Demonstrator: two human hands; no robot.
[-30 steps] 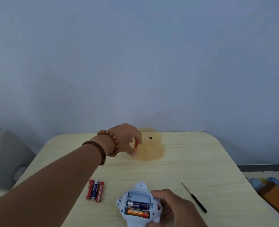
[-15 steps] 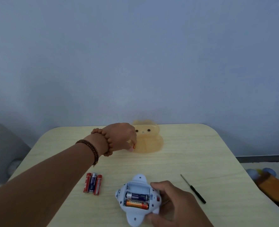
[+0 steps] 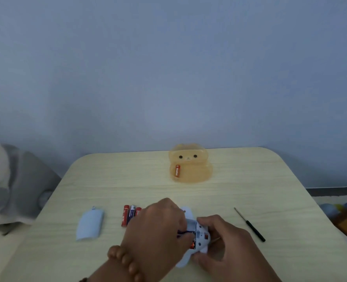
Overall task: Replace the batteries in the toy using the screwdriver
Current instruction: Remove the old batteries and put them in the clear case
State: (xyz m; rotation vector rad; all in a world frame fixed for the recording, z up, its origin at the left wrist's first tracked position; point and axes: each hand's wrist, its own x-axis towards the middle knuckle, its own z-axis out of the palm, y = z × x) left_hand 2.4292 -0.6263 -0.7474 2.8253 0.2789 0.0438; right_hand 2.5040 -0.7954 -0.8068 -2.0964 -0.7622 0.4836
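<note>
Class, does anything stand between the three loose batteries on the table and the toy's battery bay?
Yes. The left hand lies over the bay of the white plastic toy, where a purple battery and an orange battery sit.

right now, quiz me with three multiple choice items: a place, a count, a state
1. Screwdriver: A on the table, right of the toy B in a hand C on the floor
2. Batteries inside the bear container: A none B one C three
3. Toy's blue cover: A screwed on B missing C off, lying on the table

A, it lies untouched on the wood; B, one orange cell shows through the wall; C, it lies left of the three loose batteries.
</note>
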